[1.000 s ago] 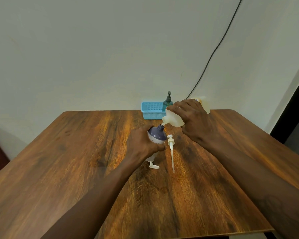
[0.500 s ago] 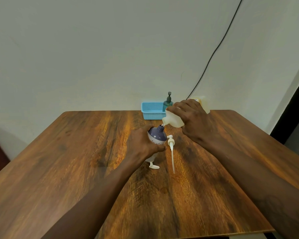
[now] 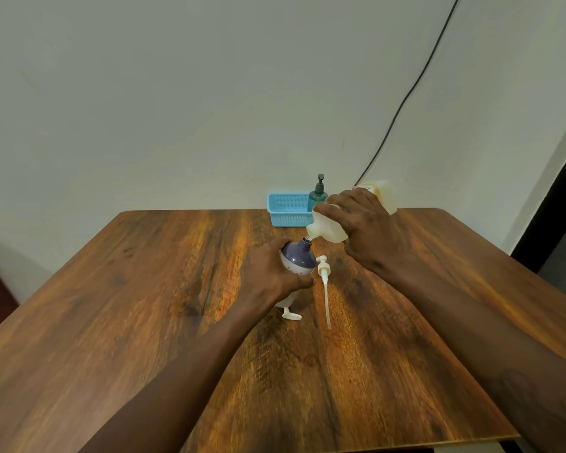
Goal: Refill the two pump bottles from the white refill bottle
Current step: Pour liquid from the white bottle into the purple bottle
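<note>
My left hand (image 3: 272,273) grips a purple and white pump bottle (image 3: 299,260) that stands uncapped on the wooden table (image 3: 144,305). My right hand (image 3: 361,228) holds the white refill bottle (image 3: 329,228) tipped down to the left, its spout right at the purple bottle's open neck. The removed white pump head with its long tube (image 3: 324,286) lies on the table just right of that bottle. A small white cap-like piece (image 3: 291,314) lies by its base. A dark green pump bottle (image 3: 317,194) stands in the blue basket (image 3: 288,210) at the table's far edge.
The blue basket sits against the grey wall behind my hands. A black cable (image 3: 406,99) runs diagonally down the wall towards the table's back edge. A dark doorway (image 3: 559,223) is at the right.
Almost nothing has moved. Both hands keep their grips, and the refill bottle stays tipped over the purple bottle's neck.
</note>
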A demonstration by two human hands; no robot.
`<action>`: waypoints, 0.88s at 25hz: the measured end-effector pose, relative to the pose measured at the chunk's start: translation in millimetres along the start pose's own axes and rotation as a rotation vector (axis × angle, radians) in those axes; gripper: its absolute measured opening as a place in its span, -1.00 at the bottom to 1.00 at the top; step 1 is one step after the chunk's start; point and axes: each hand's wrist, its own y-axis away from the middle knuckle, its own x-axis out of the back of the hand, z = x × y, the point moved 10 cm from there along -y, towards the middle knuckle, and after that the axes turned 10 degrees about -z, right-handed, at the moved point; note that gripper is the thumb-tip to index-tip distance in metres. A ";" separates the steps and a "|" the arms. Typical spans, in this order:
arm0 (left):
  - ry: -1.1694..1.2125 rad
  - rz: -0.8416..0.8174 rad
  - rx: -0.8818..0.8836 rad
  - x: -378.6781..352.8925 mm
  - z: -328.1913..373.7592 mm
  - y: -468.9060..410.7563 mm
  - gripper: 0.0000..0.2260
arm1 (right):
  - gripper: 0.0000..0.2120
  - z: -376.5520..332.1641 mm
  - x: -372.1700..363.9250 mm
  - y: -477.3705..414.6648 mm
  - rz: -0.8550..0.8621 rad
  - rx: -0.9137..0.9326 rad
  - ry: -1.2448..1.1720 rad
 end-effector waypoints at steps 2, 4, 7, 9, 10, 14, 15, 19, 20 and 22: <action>-0.005 0.001 0.002 -0.1 -0.2 0.5 -0.31 | -0.33 0.2 -1.1 0.0 0.000 0.005 0.006; 0.003 0.000 0.004 -0.3 -0.9 0.6 -0.32 | -0.35 0.0 -1.5 0.1 0.001 0.007 0.008; 0.005 0.001 0.008 -0.9 -1.1 0.4 -0.32 | -0.39 -2.2 0.0 -0.7 0.011 0.019 0.008; -0.002 0.003 0.005 -0.7 -0.8 0.3 -0.34 | -0.41 -4.7 0.1 -0.3 0.011 0.036 0.009; -0.003 0.004 0.004 -0.5 -0.6 0.3 -0.35 | -0.42 -5.5 -0.1 0.1 0.007 0.046 0.011; -0.011 0.004 0.010 -1.0 -1.0 1.0 -0.35 | -0.42 -5.9 -0.4 -0.4 -0.004 0.050 0.004; -0.013 0.005 0.012 -1.1 -1.0 1.1 -0.34 | -0.42 -6.2 -0.3 0.0 -0.005 0.046 0.002; -0.020 0.006 0.016 -1.7 -0.5 1.0 -0.37 | -0.38 1.8 -8.6 2.8 -0.035 -0.013 -0.057; -0.015 0.006 0.017 -2.0 0.4 1.1 -0.37 | -0.37 7.1 -12.9 4.7 -0.054 -0.049 -0.106; -0.006 0.009 0.011 -2.8 2.5 0.9 -0.37 | -0.37 13.6 -14.4 11.2 -0.048 -0.101 -0.217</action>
